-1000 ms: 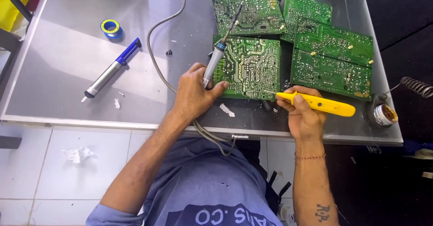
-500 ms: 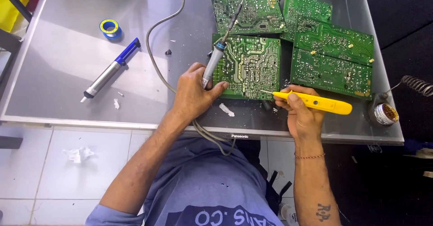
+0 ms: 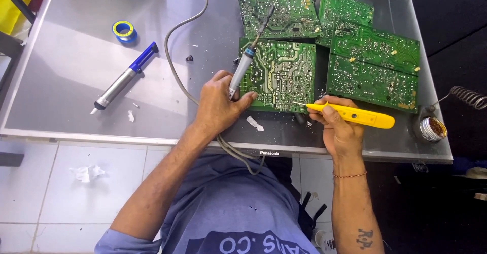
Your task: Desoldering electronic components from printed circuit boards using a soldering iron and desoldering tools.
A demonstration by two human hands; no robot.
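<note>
Seated at a dull grey sheet-metal table, brushed and smooth. Left hand closed pen-fashion round the grey, blue-banded handle of a slim soldering iron, shaft slanting towards 1 o'clock, dark tip out over the far board; whether touching it, cannot tell. Right hand pinched tight on a flat yellow plastic probe with a thin metal tip, tip aimed at 9 o'clock and resting at the near edge of the green rectangular circuit board.

That board flat at table centre, solder side up: glossy lacquer, pale winding copper tracks, rows of small bright joints. At its 12 o'clock a second green board; at 3 o'clock a cluster of overlapping green boards, corners tilted over one another.

Judged from the pose: probing or prying at one joint on the near edge, iron held off and ready. Bringing the hot tip down to the probe's spot would call for a long swing back towards 5 o'clock, a steady wrist, no sliding across neighbouring tracks.

At 9 o'clock, well apart, a silver metal desoldering pump with blue plunger; beyond it a small blue-and-yellow reel. Grey rubbery cable looping from 12 o'clock down under the left wrist. At 3 o'clock near the table edge, a round tin with a brassy filling beside a coiled wire stand.
</note>
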